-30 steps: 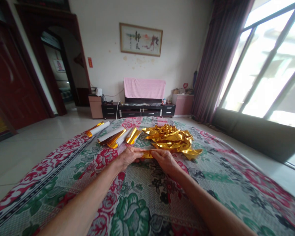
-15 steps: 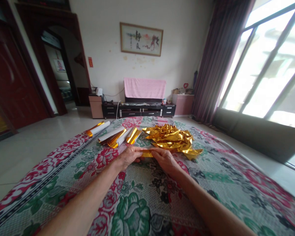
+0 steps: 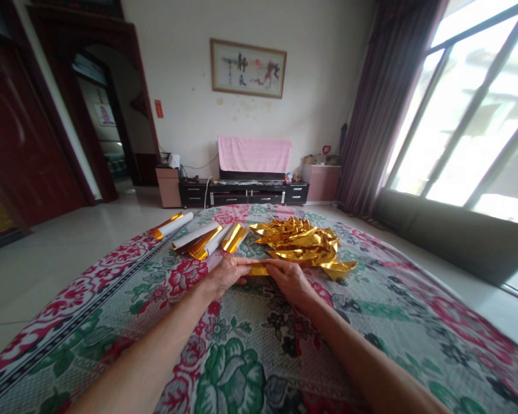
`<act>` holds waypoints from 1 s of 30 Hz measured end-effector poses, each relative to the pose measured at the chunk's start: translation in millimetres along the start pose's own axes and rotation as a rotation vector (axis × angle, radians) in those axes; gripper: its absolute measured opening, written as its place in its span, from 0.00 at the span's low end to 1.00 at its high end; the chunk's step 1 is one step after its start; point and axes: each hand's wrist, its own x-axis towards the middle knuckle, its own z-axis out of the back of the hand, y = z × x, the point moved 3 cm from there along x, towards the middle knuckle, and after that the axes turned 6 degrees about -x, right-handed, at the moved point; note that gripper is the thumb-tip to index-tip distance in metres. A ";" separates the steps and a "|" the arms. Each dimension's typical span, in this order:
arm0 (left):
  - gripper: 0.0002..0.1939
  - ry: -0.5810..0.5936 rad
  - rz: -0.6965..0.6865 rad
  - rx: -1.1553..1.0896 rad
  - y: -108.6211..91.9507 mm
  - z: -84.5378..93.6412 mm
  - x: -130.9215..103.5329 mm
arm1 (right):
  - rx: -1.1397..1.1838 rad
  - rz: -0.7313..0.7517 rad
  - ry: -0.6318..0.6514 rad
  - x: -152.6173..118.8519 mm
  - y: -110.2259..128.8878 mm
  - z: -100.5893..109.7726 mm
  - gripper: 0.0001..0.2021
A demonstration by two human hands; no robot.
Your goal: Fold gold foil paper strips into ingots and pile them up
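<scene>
A small strip of folded gold foil paper (image 3: 258, 269) is stretched between my two hands, just above the flowered cloth. My left hand (image 3: 229, 272) pinches its left end between thumb and fingers. At the right end, my right hand (image 3: 287, 277) grips it the same way. Behind my right hand lies a pile of folded gold foil pieces (image 3: 307, 241), shiny and pointed. Curled gold sheets with white backs (image 3: 206, 240) rest beyond my left hand.
The flowered cloth (image 3: 155, 322) covers the round-edged surface under my arms. Another gold and white roll (image 3: 172, 225) lies near its far left edge. Farther back stands a low black cabinet (image 3: 246, 194) with a pink cloth (image 3: 254, 154) above it.
</scene>
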 end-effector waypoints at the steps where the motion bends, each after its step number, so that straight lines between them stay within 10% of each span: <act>1: 0.16 -0.003 0.000 0.003 -0.1 -0.2 0.0 | 0.004 -0.003 0.001 -0.3 0.3 0.1 0.18; 30: 0.16 -0.032 0.027 0.023 -1.1 -1.1 -0.4 | 0.068 0.011 0.052 1.1 -2.9 -1.2 0.18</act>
